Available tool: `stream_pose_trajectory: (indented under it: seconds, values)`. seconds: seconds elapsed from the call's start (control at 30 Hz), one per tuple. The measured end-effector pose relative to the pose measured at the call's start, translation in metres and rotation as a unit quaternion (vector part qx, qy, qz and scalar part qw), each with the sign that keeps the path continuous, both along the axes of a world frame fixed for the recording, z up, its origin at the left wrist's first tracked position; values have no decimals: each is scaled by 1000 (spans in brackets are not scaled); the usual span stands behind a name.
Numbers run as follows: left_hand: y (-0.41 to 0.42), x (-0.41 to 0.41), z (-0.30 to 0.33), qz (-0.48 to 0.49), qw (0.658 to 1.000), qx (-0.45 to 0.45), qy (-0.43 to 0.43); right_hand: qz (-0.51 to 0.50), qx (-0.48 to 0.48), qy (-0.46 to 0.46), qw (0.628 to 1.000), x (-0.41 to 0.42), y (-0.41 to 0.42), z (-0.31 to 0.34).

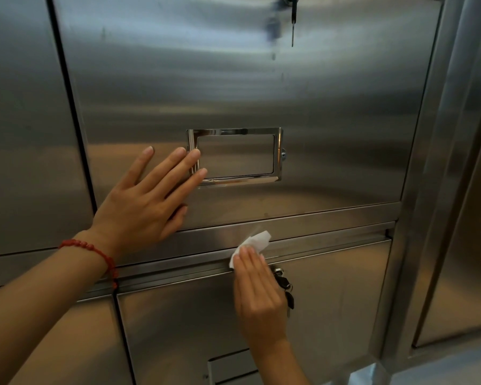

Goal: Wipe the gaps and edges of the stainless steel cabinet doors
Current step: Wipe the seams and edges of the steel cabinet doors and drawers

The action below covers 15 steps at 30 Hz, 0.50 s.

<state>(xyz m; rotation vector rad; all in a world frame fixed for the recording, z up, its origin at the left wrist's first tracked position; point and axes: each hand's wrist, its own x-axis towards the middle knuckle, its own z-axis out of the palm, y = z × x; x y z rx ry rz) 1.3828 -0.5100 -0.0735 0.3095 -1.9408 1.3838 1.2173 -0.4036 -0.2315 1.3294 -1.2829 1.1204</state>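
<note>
Cabinet doors (247, 87): upper door is braced by the flat, spread left hand (147, 195); lower door's top gap lies under the right hand (257, 287).
Tissue (254, 241): pressed to the gap by straight right fingers.
Risk: keys (285, 287) just beside the right hand may be snagged; thin tissue may be torn.
Writing: none legible; label holder (235, 157) beside the left fingertips is blank.
</note>
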Motion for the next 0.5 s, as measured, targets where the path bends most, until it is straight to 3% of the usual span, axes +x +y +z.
stream_pose_trajectory:
  seconds: [0.5]
  values:
    - [0, 0, 0, -6, 1000, -8, 4, -24, -1, 23, 999, -31, 11, 3]
